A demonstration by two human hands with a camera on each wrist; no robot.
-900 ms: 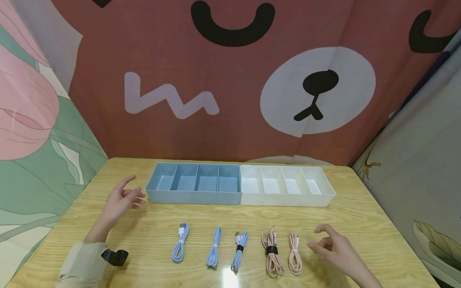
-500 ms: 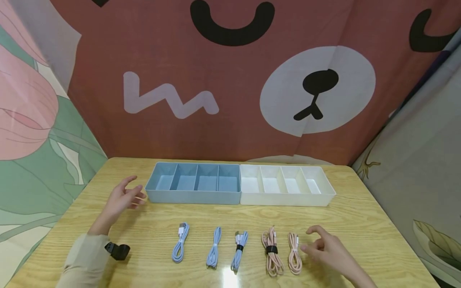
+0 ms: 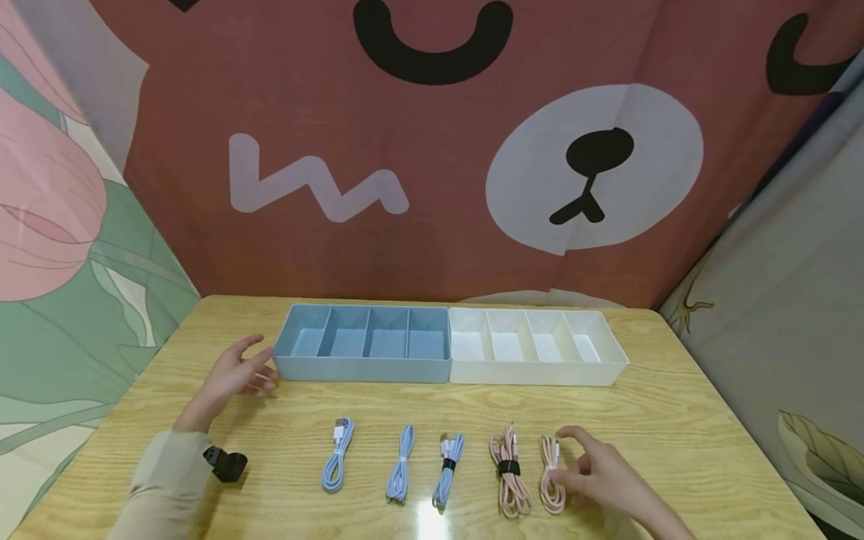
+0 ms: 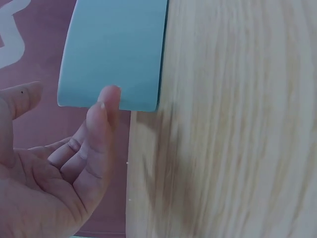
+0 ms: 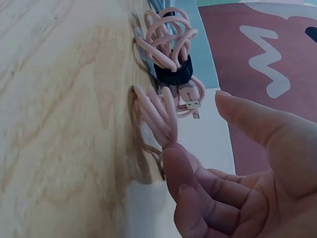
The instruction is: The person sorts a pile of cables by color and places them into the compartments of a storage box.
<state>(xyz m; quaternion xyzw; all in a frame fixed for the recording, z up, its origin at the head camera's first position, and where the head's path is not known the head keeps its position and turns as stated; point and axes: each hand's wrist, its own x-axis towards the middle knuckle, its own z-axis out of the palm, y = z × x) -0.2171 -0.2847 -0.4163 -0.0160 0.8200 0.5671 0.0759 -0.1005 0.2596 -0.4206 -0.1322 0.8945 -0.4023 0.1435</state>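
Note:
My right hand (image 3: 601,472) reaches over the right edge of a coiled pink cable (image 3: 552,480), its finger and thumb apart. In the right wrist view a fingertip (image 5: 178,166) lies against or just in front of that coil (image 5: 158,114); contact is unclear. To its left is a thicker pink cable (image 3: 511,480) with a black strap. My left hand (image 3: 232,375) is held with loosely bent fingers at the left end of the blue divided box (image 3: 361,370). One fingertip overlaps the box's end wall (image 4: 116,49) in the left wrist view; whether it touches cannot be told.
A white divided box (image 3: 536,375) adjoins the blue one at the table's back. Three coiled blue cables lie in the front row: one at left (image 3: 336,465), one in the middle (image 3: 400,469), one black-strapped (image 3: 448,472). A printed curtain (image 3: 439,247) hangs behind the table.
My right hand has moved left, from beside the right-hand pink cable to over its edge. My left hand has shifted slightly right toward the blue box. The cables and boxes lie as before.

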